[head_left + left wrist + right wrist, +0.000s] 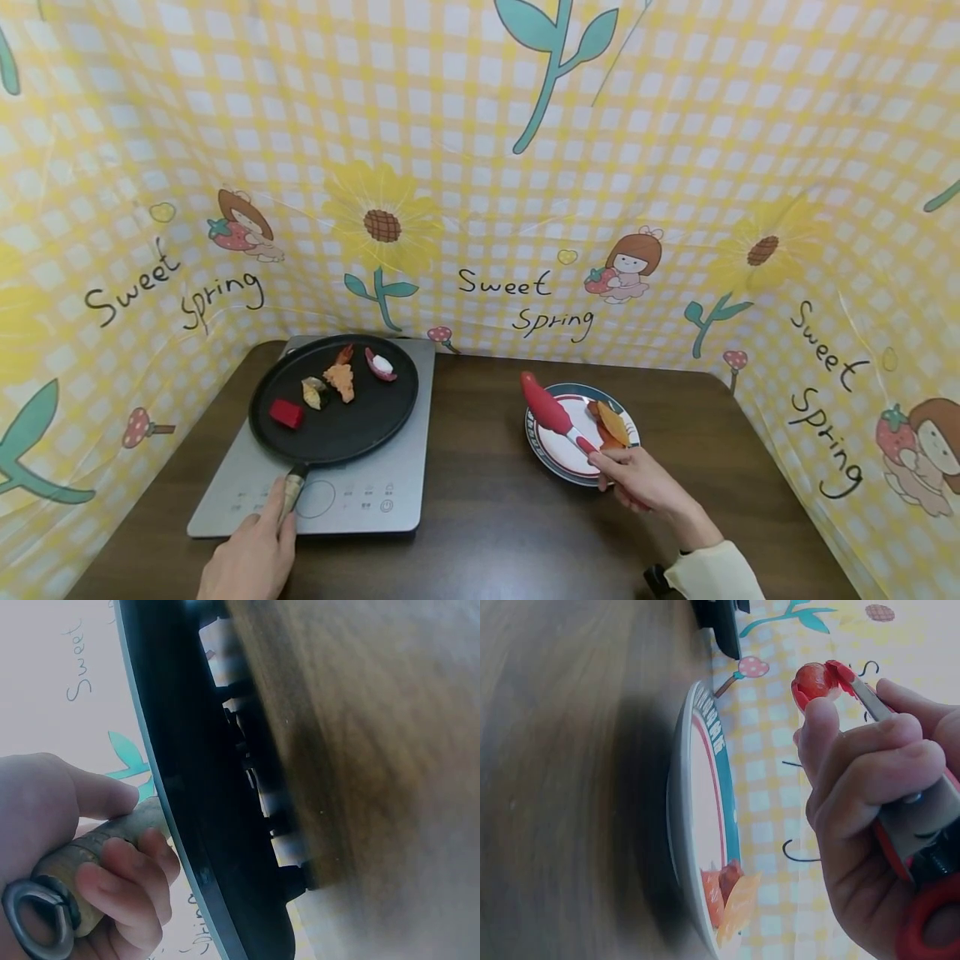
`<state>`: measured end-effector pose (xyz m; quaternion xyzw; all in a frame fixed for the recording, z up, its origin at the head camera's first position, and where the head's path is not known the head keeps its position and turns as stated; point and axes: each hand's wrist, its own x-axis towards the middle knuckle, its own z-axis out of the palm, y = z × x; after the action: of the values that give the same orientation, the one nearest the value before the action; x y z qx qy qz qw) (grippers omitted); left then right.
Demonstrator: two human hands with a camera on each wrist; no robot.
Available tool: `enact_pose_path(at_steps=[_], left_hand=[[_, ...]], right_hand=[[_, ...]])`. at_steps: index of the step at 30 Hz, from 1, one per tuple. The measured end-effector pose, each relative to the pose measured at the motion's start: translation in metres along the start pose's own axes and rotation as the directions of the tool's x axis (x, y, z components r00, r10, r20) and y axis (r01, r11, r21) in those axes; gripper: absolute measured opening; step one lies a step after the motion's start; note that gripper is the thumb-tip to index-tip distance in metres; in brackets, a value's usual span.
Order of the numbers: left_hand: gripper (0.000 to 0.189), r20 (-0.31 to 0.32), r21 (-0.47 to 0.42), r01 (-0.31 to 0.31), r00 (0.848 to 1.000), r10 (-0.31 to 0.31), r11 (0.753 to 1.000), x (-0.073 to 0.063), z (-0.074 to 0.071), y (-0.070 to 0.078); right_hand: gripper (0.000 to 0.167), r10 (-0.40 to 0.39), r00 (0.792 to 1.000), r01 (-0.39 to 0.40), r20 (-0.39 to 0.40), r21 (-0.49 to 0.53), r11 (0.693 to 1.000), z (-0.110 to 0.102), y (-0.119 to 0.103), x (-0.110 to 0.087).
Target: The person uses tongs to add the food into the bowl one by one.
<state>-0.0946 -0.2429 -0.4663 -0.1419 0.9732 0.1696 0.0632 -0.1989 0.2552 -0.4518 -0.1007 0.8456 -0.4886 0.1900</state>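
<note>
My left hand grips the wooden handle of a flat black pan, whose metal end ring shows in the left wrist view. On the pan lie a red block, a small yellow piece, a fried shrimp and a pink-and-white piece. My right hand holds red-tipped tongs over a plate. Between their tips is a glossy red piece, partly hidden. Several orange and brown food pieces lie on the plate's right side.
The pan is over a silver induction cooker with a touch panel, at the left of the dark wooden table. A yellow-checked cloth with printed flowers stands around the back and sides.
</note>
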Motion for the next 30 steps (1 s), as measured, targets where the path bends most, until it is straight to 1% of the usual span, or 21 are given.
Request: enact_pose_path(at_steps=[6, 13, 19, 22, 27, 29, 30], left_hand=[[0.057, 0.008, -0.004, 0.006, 1.0, -0.006, 1.0, 0.0, 0.001, -0.001], [0.057, -0.017, -0.005, -0.011, 1.0, 0.011, 1.0, -0.001, -0.001, -0.002], [0.057, -0.011, -0.005, -0.008, 1.0, 0.007, 1.0, -0.001, -0.001, -0.001], [0.057, -0.015, -0.006, -0.004, 1.0, 0.004, 1.0, -0.001, -0.001, 0.0], [0.057, -0.003, -0.009, -0.001, 1.0, 0.001, 1.0, -0.001, 0.0, 0.0], [0.057, 0.002, -0.006, 0.001, 1.0, -0.001, 1.0, 0.0, -0.001, 0.0], [0.057, 0.002, -0.004, 0.003, 1.0, -0.003, 1.0, 0.0, -0.001, 0.0]], right_hand=[[0.048, -0.003, 1.0, 0.003, 0.009, 0.024, 1.0, 0.007, -0.009, 0.005], [0.043, -0.064, 0.998, 0.063, 0.018, 0.045, 0.997, 0.014, -0.028, 0.011], [0.038, -0.109, 0.993, 0.108, 0.041, 0.037, 0.993, 0.021, -0.041, 0.018], [0.036, -0.112, 0.992, 0.11, 0.058, 0.031, 0.993, 0.026, -0.052, 0.017], [0.039, -0.113, 0.989, 0.111, 0.098, 0.034, 0.993, 0.031, -0.059, 0.023], [0.04, -0.114, 0.988, 0.111, 0.106, 0.034, 0.993, 0.032, -0.055, 0.03], [0.04, -0.11, 0.988, 0.106, 0.108, 0.035, 0.994, 0.033, -0.056, 0.032]])
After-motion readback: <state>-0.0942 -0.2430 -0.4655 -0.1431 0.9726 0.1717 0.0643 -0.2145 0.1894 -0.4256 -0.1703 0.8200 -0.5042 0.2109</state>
